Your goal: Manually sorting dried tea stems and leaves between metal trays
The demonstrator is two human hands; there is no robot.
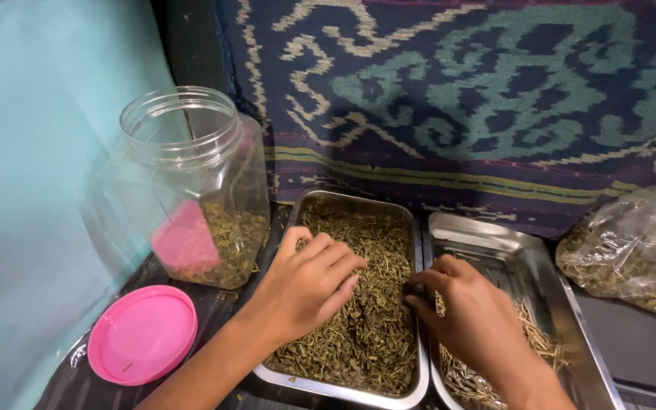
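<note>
A steel tray (358, 203) filled with dried green herb bits (377, 334) lies in front of me. My left hand (309, 285) rests palm down on the herbs, fingers together and slightly curled. My right hand (465, 311) hovers over the seam between this tray and a second steel tray (525, 250) to the right, its fingertips pinched at the herbs near the rim. The second tray holds a thin pile of pale stems (537, 334) near its front.
An open clear plastic jar (191, 182) with herbs at the bottom stands at the left, and its pink lid (142, 334) lies in front of it. A clear bag of herbs (635, 254) sits at the right. A patterned woven cloth (457, 91) hangs behind.
</note>
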